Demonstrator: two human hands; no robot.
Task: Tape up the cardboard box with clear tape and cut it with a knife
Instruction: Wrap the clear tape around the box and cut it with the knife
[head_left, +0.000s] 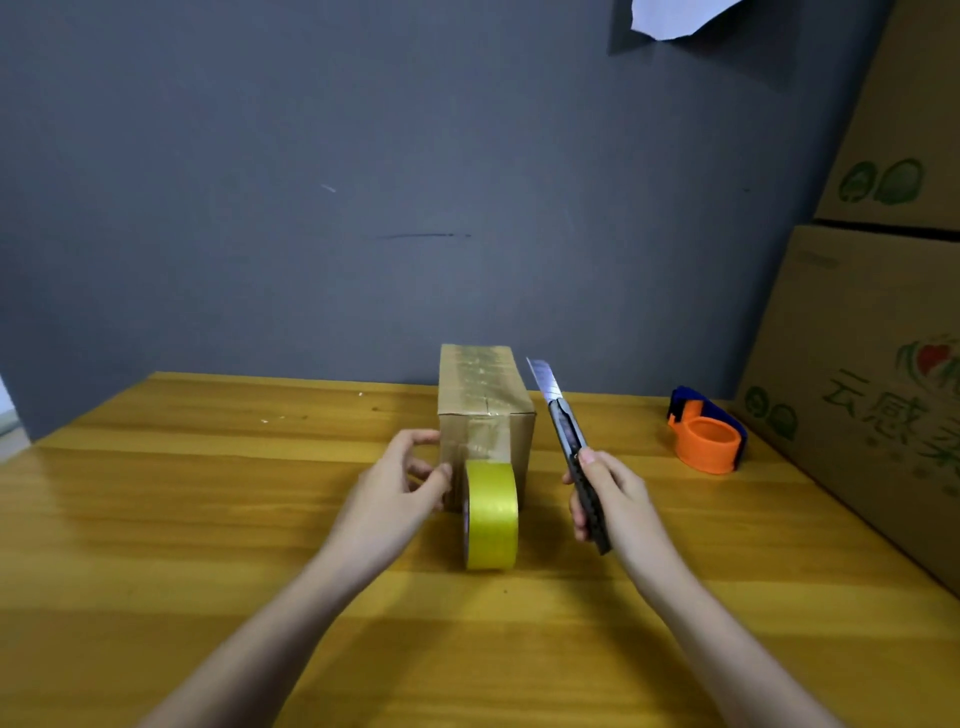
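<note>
Head view, tape roll fronting cardboard box, left hand half-spread beside, right hand clenching knife, orange dispenser aside

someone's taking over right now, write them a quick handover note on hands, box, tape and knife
Left hand: open, fingers at the left side of the small cardboard box, gripping nothing.
Right hand: closed on the utility knife, blade out and pointing up, right of the box, clear of it.
The box stands on the wooden table; the tape roll stands on edge against its near face, tape apparently still joined to the box.
Orange tape dispenser sits unused at right.
Done: tape runs along the top and down the front.
Left: cut the tape free from the roll.
</note>
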